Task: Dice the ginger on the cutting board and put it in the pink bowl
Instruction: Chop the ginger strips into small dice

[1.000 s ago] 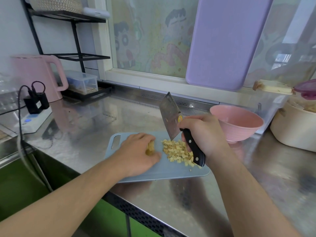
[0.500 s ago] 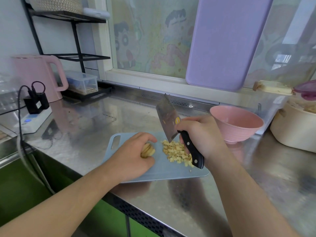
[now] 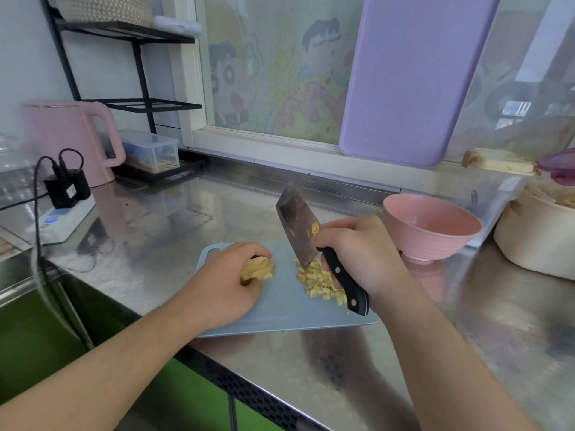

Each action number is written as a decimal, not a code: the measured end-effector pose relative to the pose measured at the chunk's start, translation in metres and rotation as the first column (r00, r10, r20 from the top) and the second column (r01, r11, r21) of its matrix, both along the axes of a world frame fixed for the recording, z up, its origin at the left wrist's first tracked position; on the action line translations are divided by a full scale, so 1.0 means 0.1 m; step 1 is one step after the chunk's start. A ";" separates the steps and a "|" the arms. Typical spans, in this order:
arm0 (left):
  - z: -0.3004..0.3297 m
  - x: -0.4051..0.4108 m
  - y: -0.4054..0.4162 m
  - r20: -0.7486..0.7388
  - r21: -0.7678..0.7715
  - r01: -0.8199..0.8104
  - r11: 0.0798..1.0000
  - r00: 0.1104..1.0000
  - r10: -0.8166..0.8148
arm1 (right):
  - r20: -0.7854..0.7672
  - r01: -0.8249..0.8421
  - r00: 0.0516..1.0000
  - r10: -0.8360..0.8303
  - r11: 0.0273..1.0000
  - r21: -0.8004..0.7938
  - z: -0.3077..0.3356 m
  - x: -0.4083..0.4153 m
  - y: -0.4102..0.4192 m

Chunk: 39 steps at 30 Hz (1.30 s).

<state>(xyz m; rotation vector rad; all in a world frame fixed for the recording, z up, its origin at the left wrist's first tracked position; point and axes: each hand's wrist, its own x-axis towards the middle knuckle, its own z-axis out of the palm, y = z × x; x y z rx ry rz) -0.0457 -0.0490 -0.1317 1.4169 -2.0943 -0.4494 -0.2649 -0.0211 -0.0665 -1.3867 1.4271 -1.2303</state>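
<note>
Ginger strips: a small bundle of uncut sticks (image 3: 259,269) lies on the left half of the cutting board (image 3: 280,309), tucked under the fingertips of the left hand (image 3: 228,286).
Left hand: fingers are curled over the bundle and bunch it together, pressing it to the board; the thumb side is hidden, so how far round it the hand wraps cannot be told.
Diced ginger: a loose heap of small cubes (image 3: 320,283) sits on the right half of the board, apart from the bundle with bare board between them.
Right hand: wrapped tight round the black handle of the cleaver (image 3: 300,230), up near the blade (image 3: 357,253).
Cleaver: blade is raised and tilted, its tip pointing away from the person; its lower corner hangs just above the far edge of the diced heap.
Key relation: the bundle lies to the left of the blade, across the gap; its exposed end faces right, toward the knife, so the knife hand is the nearer one to the cut face.
Long axis: the sticks seem to run roughly left to right, so a blade held front to back would cross them.
Pink bowl: stands on the steel counter (image 3: 311,368) just past the board's right end (image 3: 432,228), looking empty.
Judgement: dicing is partly done; no ginger is in the bowl yet.
</note>
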 end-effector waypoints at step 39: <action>-0.04 0.01 0.16 0.289 -0.003 -0.049 0.999 0.956 0.047 | -0.374 -0.083 0.923 0.090 0.996 0.035 -0.18 0.26 0.01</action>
